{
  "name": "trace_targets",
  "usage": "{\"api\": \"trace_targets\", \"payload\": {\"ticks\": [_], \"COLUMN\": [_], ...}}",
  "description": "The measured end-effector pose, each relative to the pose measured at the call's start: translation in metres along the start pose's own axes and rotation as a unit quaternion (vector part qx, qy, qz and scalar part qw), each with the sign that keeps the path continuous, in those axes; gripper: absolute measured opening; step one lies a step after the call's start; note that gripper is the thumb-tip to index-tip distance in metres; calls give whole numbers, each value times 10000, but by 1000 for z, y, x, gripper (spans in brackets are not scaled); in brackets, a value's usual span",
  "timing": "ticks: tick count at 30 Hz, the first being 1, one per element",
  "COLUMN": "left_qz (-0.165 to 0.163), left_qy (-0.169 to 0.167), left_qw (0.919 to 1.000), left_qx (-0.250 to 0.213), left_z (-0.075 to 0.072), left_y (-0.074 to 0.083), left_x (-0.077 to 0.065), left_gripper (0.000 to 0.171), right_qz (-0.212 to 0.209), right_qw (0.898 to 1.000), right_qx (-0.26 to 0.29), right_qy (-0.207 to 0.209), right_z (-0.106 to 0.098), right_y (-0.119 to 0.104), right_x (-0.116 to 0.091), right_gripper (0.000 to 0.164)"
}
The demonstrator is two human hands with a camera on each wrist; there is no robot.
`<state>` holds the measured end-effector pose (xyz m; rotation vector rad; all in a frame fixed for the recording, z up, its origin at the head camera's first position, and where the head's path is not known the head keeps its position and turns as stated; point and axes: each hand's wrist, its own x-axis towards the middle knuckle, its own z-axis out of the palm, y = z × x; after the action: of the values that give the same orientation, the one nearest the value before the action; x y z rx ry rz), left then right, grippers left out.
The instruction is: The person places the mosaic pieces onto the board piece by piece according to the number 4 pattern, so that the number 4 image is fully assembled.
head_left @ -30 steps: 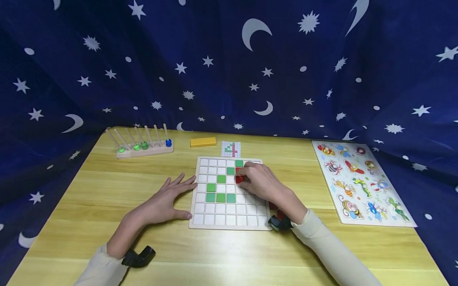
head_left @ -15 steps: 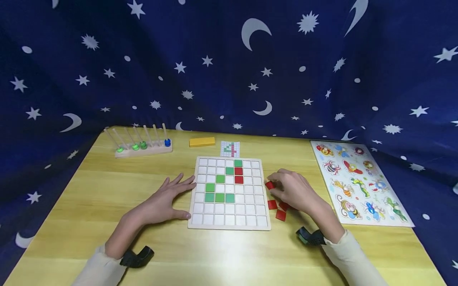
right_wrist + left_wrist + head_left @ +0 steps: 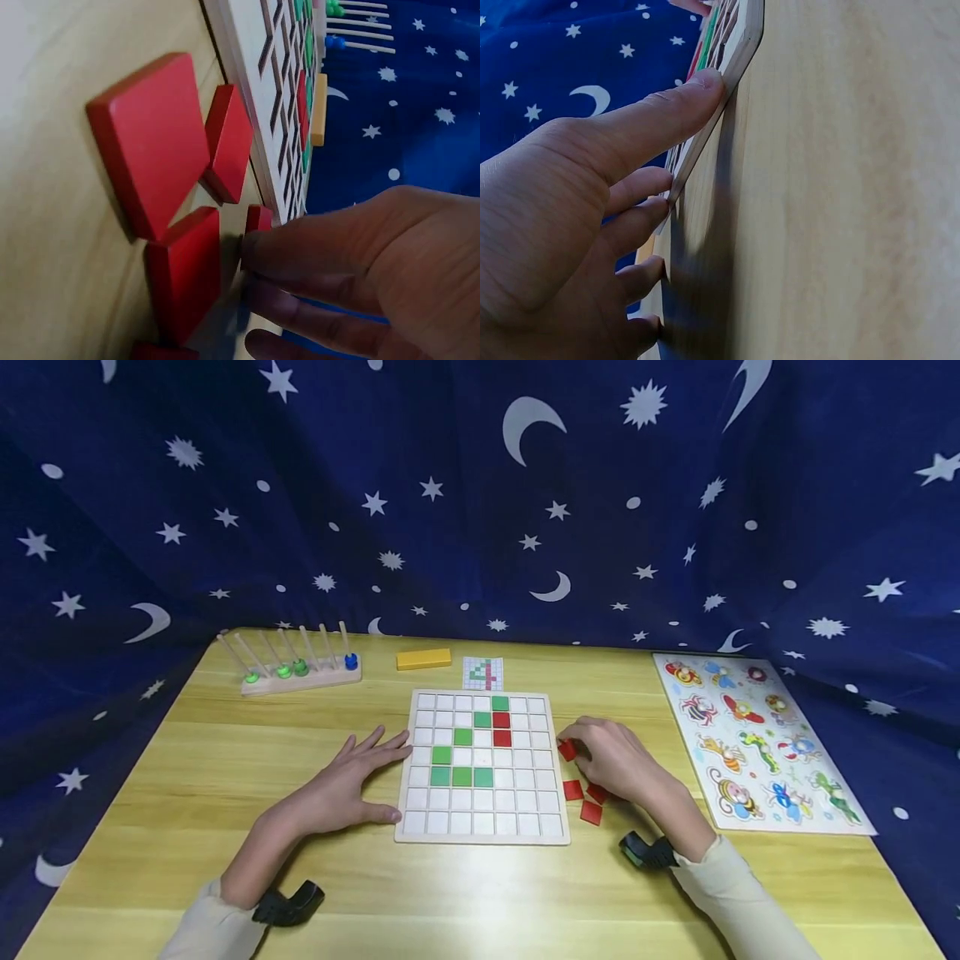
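Red tile [image 3: 567, 750] pinched by our right hand [image 3: 617, 763], just right of the board [image 3: 480, 839], we probably do best gripping its sides, our left hand [image 3: 336, 792] spread loosely against the board. We count seven green tiles [image 3: 463, 737], two inset reds [image 3: 501, 720] and four loose reds [image 3: 154, 142], one barely showing.

Wood-grain table [image 3: 465, 902] carries a gridded board [image 3: 483, 821], centrally placed. Loose red tiles [image 3: 591, 812] lie to its right. Beyond it: pattern card [image 3: 483, 674] and yellow block [image 3: 423, 659]. Far left: pegged stand [image 3: 302, 680]. Right: insect-picture board [image 3: 738, 730].
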<state>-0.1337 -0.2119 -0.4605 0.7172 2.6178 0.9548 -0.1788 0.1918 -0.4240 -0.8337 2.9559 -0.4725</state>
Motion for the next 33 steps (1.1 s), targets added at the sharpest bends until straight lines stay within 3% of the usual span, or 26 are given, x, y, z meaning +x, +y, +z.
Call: {"api": "trace_targets", "payload": {"ticks": [7,16,21,33], "left_qz": [-19,39,66,11], "left_qy": [35,25,30,2], "left_qw": [10000,10000,10000,10000], "left_qx": [14,-10,8,54], "left_z": [2,3,2,0], "left_y": [2,-1,0,1], "left_x": [-2,-2,0,1], "left_gripper": [92,92,91,92], "right_qz": [-4,77,8,-486], "right_qw": [9999,9996,9992,9977], "right_qx": [-149,-223,-124,169], "right_qy": [27,122,369,434], "right_z": [0,1,1,5], "right_y": [-2,1,3,-27], "right_x": [-1,-5,-5,8], "right_gripper": [44,24,26,29]}}
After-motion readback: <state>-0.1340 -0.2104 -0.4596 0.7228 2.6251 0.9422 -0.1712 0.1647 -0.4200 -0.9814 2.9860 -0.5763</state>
